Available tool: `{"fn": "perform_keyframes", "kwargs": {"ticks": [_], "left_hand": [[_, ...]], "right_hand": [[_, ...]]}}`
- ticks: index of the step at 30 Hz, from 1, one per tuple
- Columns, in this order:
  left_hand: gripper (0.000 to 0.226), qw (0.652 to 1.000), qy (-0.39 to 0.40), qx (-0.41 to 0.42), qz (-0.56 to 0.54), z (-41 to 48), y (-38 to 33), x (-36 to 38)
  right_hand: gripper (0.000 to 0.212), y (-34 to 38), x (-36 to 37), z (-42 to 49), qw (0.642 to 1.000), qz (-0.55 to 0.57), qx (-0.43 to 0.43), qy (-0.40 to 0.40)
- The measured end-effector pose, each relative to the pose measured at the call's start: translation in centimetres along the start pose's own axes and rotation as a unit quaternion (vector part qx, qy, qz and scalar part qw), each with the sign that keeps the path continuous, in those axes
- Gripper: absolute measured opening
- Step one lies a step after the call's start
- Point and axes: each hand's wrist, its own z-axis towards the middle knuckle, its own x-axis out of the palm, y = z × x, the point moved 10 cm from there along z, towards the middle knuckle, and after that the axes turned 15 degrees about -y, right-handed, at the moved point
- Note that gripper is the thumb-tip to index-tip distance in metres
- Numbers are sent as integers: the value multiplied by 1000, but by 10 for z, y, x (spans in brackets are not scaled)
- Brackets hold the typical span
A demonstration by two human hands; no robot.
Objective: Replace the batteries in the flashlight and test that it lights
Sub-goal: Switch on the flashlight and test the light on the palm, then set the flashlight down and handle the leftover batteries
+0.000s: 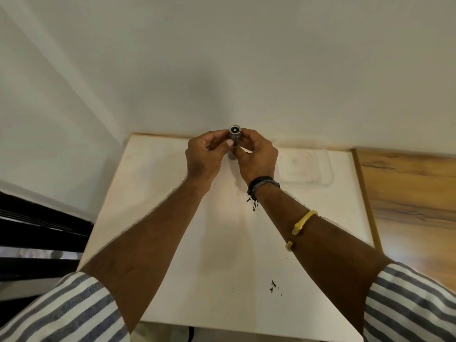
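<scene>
Flashlight (234, 134) upright at desk's (172, 243) twelve o'clock, pinched between left grip (206, 156) and right grip (256, 156), apparently for twisting.

Rolled blue-and-white striped sleeves (74, 307), black corded wristband (261, 184), gold bangle (302, 224) on right forearm.

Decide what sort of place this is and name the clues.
Probably a room in a home: a small white square table pushed against a plain white wall, with wood-grain flooring beside it.
</scene>
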Motion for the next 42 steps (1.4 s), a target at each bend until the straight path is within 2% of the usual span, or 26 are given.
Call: {"fn": "perform_keyframes", "kwargs": {"ticks": [15,20,24,28,33,42], "left_hand": [[30,999,-31,-31,-21,7,6,5],[29,999,-36,-33,-19,6,6,5],[29,995,-89,-35,20,-6,1,-6],[22,991,-125,-32,24,-35,-15,-18],[17,995,-93,-5,38,-90,-38,-21],[13,990,57,68,106,-204,-52,23]], "right_hand": [[32,2,11,11,999,-40,-15,-10],[37,2,9,10,999,-42,-1,-1],[48,4,-4,3,999,-36,19,-13],[33,20,-34,-13,999,-23,8,-40],[14,31,-89,-45,998,24,31,-57],[12,2,-207,-96,994,22,73,-77]]}}
